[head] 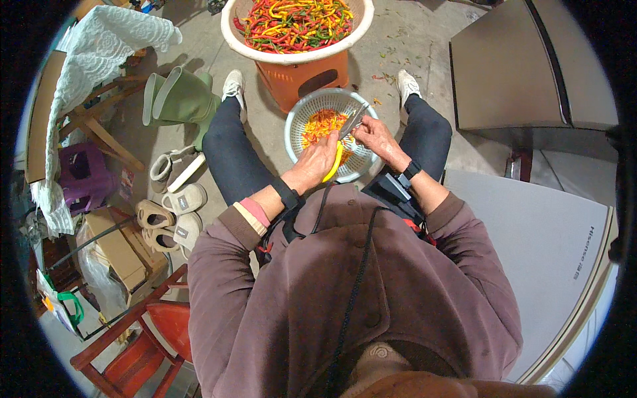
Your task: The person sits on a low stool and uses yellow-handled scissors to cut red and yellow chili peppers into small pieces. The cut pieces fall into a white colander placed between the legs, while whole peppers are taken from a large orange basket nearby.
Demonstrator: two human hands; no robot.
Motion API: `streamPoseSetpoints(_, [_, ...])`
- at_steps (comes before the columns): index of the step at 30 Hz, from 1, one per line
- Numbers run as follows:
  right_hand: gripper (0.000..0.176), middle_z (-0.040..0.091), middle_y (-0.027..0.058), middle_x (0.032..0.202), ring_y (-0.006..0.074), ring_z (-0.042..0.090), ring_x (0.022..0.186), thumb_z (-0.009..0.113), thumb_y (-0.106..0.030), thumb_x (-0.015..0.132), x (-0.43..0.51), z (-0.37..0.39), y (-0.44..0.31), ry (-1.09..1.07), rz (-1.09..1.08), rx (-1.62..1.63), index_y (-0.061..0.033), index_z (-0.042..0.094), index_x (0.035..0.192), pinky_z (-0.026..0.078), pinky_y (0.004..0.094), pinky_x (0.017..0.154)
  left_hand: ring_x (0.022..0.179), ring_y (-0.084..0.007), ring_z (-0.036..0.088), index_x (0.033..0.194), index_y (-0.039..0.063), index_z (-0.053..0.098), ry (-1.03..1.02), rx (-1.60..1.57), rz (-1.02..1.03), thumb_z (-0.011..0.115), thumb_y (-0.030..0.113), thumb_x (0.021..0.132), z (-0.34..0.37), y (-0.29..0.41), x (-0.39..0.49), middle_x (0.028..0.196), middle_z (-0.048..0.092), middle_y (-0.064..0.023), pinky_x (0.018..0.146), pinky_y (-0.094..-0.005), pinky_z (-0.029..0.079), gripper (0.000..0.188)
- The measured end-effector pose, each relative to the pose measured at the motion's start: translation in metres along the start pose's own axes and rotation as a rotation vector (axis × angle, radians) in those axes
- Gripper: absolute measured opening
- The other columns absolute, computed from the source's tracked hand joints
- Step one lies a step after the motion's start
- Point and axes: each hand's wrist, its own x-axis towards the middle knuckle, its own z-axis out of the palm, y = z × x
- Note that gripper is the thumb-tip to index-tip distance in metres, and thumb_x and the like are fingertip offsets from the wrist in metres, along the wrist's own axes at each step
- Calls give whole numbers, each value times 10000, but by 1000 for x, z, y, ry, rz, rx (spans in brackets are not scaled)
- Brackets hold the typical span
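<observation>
My left hand point(318, 158) grips a pair of scissors point(337, 160) by its yellow handle, the metal blades pointing up and to the right. Close to the blades, my right hand point(377, 138) has its fingers curled together; whatever may be between the fingertips is hidden. Both hands are over a grey plastic colander point(294, 130) between my legs. Inside it lie cut pieces of red, orange and yellow chili pepper point(321, 124). Beyond stands a wide white-rimmed basket point(244, 51) heaped with whole red, yellow and green chili peppers point(298, 25).
An orange plastic stool point(276, 82) supports the basket. Green rubber boots point(181, 99) and several slippers point(184, 199) are at left, near a purple stool point(82, 171), a cardboard box point(114, 248) and a red wooden chair point(134, 363). Large appliances point(507, 74) flank my right side. Chili scraps point(395, 52) dot the floor.
</observation>
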Motion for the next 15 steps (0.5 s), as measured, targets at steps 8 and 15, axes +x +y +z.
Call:
streamPoseSetpoints(8, [100,429,-73,704,13,322,556,526,-93,900,-4,-14,-16,47,46,634,-90,543,999,238,173,489,951,-437,584,1289,-69,300,-8,-13,-13,387,70,894,-1,-9,-9,1069,558,-315,797,-462,486,428])
streamPoseSetpoints(15, [125,451,-79,692,15,344,567,546,-130,888,-5,-4,-11,55,5,481,-86,539,1005,259,173,498,916,-447,592,1282,-56,317,-47,28,-46,380,75,895,-3,-3,-7,1065,560,-320,771,-480,492,413])
